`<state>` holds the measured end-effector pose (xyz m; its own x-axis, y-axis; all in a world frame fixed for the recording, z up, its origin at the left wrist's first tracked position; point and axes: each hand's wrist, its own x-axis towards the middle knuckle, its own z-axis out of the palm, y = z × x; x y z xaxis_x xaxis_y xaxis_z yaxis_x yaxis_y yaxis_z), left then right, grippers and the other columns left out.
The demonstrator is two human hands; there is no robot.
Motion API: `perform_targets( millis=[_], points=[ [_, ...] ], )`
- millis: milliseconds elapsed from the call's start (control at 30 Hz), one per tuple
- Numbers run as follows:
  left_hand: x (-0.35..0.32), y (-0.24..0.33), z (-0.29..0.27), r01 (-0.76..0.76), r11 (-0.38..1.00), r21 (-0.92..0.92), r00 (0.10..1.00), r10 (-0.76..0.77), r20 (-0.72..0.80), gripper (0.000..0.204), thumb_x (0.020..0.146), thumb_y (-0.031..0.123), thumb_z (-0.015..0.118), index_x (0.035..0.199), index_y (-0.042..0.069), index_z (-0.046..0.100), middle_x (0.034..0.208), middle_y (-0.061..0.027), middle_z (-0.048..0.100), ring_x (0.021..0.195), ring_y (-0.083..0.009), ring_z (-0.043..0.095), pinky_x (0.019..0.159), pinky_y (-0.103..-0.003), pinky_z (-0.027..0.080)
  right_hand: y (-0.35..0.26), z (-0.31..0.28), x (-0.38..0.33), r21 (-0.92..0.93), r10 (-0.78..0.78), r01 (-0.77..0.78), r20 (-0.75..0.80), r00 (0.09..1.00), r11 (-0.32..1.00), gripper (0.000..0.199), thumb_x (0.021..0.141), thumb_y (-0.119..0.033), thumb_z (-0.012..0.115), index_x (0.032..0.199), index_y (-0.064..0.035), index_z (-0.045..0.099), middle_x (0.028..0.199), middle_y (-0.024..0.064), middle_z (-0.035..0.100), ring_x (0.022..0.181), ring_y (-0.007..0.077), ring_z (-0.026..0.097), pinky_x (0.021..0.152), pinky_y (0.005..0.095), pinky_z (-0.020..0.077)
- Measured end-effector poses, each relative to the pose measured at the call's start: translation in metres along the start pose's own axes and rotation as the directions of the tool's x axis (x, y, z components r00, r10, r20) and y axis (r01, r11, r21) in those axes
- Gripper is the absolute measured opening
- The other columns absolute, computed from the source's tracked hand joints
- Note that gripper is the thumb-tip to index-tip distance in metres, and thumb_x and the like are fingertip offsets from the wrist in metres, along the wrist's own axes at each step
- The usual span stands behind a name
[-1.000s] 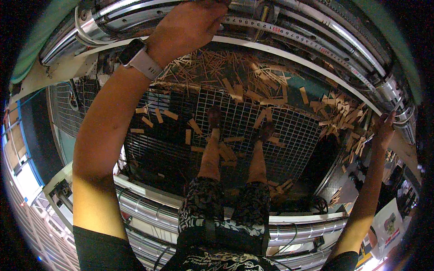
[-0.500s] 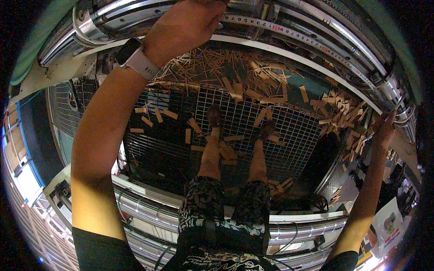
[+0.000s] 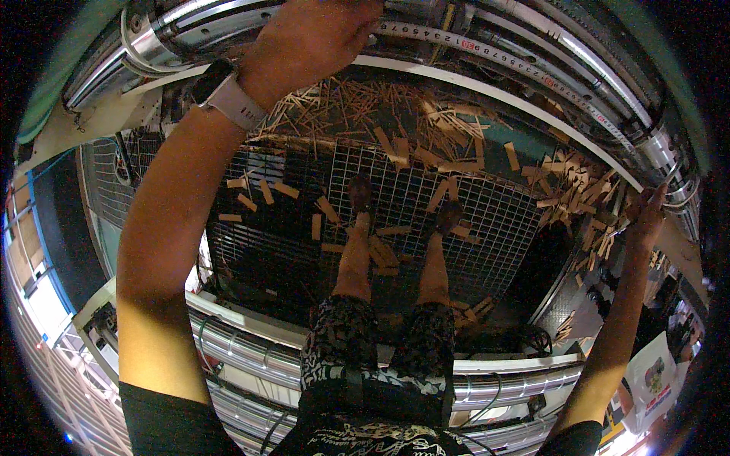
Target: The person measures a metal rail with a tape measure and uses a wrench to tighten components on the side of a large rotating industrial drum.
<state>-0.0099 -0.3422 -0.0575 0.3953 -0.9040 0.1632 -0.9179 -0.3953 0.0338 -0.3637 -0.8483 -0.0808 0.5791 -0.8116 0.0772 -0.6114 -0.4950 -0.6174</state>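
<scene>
Your left hand (image 3: 308, 34) reaches up to the top of the view and lies over the curved metal rail (image 3: 487, 57) that bears a measuring scale, knuckles toward the camera; the fingers curl down over the rail's far side, so you cannot tell from here whether they grip it or only rest on it. A pale wristwatch (image 3: 228, 95) sits on that wrist. Your right hand (image 3: 646, 216) is stretched far out to the right edge, fingers partly spread, touching or just beside the shiny steel tube (image 3: 658, 152) where the rail bends down; it seems to be released rather than closed on anything, though the picture is stretched and dim there. Below you, your two feet stand on a wire mesh grating (image 3: 494, 228), your legs in patterned shorts (image 3: 380, 357) coming up the middle of the view. Short wood offcuts (image 3: 327, 209) lie scattered flat across the grating, near your feet and to the left of them. A thicker heap of thin wood strips (image 3: 365, 106) is piled along the grating's far edge, just under the rail, and more pieces crowd the right side near your right hand. Ribbed steel pipes (image 3: 251, 353) run across behind your legs.
</scene>
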Motion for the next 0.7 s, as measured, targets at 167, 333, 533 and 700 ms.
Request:
perform_targets(
  millis=[167,333,533,700],
  points=[
    [0.001,0.006,-0.008,0.022,0.999,-0.028,0.999,-0.021,0.036,0.022,0.084,0.017,0.049,0.102,0.005,0.053,0.089,-0.0182,0.057,0.074,-0.0347,0.056,0.065,-0.043,0.046,0.006,0.008,-0.001,0.102,-0.079,0.079,-0.006,0.997,0.992,0.038,0.090,-0.044,0.043,0.075,-0.0095,0.049,0.051,-0.0035,0.032,0.042,0.0074,0.026,0.041,0.0236,0.0194],
    [0.006,0.023,-0.037,0.111,0.974,-0.196,0.989,-0.089,0.117,0.017,0.081,0.009,0.050,0.094,-0.001,0.051,0.080,-0.0172,0.054,0.061,-0.0322,0.053,0.053,-0.042,0.045,-0.039,0.021,-0.017,0.350,0.081,-0.098,0.064,0.995,0.931,0.040,0.090,-0.045,0.042,0.079,-0.0074,0.051,0.051,-0.0028,0.032,0.042,0.0076,0.026,0.041,0.0235,0.0197],
    [0.007,0.022,-0.031,0.007,0.979,-0.201,1.000,-0.009,-0.010,0.016,0.081,0.009,0.049,0.093,-0.001,0.052,0.081,-0.0167,0.055,0.063,-0.0313,0.055,0.055,-0.041,0.046,-0.034,0.018,-0.013,0.317,0.240,-0.256,0.088,0.967,0.913,0.044,0.088,-0.049,0.044,0.080,-0.0067,0.052,0.051,-0.0022,0.035,0.042,0.0084,0.027,0.041,0.0235,0.0229],
    [0.011,0.023,-0.034,0.005,0.985,-0.175,1.000,-0.001,0.025,0.018,0.080,0.009,0.051,0.094,-0.001,0.054,0.085,-0.0170,0.057,0.068,-0.0315,0.057,0.059,-0.040,0.048,0.028,-0.009,0.010,-0.107,-0.067,0.064,-0.020,0.998,0.992,0.046,0.086,-0.052,0.045,0.081,-0.0069,0.052,0.053,-0.0014,0.040,0.043,0.0085,0.031,0.041,0.0232,0.0256]
  ],
)
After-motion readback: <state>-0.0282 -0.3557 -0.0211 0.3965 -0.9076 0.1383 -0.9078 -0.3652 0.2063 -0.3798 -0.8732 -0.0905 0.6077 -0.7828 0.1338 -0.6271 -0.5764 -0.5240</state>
